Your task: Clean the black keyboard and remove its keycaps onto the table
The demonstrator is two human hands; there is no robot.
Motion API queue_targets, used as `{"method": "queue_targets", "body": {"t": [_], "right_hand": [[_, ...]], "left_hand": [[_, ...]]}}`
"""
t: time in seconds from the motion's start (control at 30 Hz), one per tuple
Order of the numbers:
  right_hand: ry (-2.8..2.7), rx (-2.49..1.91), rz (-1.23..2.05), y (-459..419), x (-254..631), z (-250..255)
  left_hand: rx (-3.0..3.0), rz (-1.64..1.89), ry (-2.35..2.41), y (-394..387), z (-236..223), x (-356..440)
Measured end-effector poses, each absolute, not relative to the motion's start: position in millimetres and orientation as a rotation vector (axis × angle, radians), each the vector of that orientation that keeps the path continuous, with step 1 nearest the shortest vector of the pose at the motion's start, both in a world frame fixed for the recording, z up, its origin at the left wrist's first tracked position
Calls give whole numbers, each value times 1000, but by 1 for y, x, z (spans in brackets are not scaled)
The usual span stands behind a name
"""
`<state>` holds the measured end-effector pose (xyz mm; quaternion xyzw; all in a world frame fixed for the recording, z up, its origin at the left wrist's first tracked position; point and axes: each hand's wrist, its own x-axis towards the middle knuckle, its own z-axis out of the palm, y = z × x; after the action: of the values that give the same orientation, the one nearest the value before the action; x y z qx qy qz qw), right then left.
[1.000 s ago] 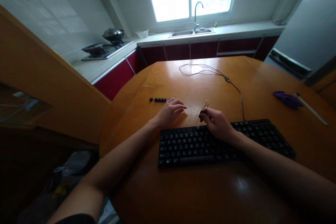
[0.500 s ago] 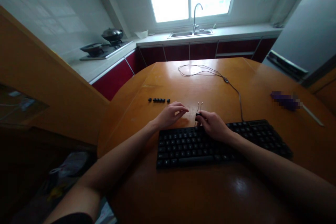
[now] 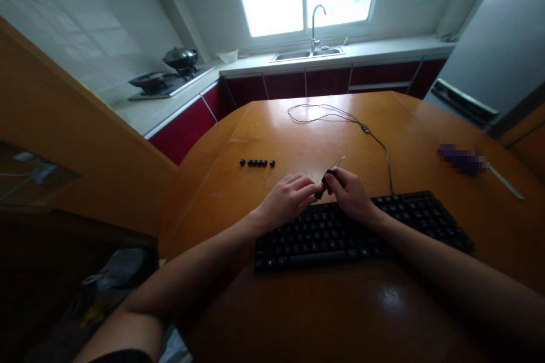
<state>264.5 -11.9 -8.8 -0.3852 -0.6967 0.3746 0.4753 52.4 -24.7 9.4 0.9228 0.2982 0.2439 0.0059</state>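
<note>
My right hand [image 3: 349, 193] is closed around the black handle of a wire keycap puller [image 3: 328, 174], just above the far edge of the black keyboard [image 3: 319, 258]. Thin wire prongs stick up and away from the handle. At the puller's near end is a small black keycap [image 3: 318, 195], and the thumb and fingers of my left hand [image 3: 288, 199] are pinched on it. Whether the lower wires still grip the keycap is hidden by my fingers. Several loose black keycaps [image 3: 258, 163] lie in a row on the table, beyond my left hand.
The keyboard's cable [image 3: 388, 161] runs back over the wooden table [image 3: 213, 204] and ends in a loose loop. A purple item [image 3: 462, 160] and a pale stick [image 3: 506, 182] lie at the right. Behind are a sink [image 3: 293, 55] and a stove with pans [image 3: 149, 80].
My left hand has moved right and closed on the keycap at the puller. The puller has tilted, its prongs now leaning right. The row of keycaps, partly covered earlier, is now uncovered.
</note>
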Motion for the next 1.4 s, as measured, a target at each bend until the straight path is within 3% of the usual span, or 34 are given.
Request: {"method": "queue_targets", "body": {"t": [0.5,0.7,1.0,1.4], "right_hand": [[-1723,-916,963,-11,266,-9],[-1634,-937,1016,-9,264,-12],[-1638,-973,1019,-8,263,-14],[-1652,-978,1005,-7,263,-14]], "left_hand": [[2646,1054,915,-26,3,55],[2553,1221,1262,7,8,27],[2479,947,1811,65,-27,-31],[2485,868,1877,71,-34,-38]]}}
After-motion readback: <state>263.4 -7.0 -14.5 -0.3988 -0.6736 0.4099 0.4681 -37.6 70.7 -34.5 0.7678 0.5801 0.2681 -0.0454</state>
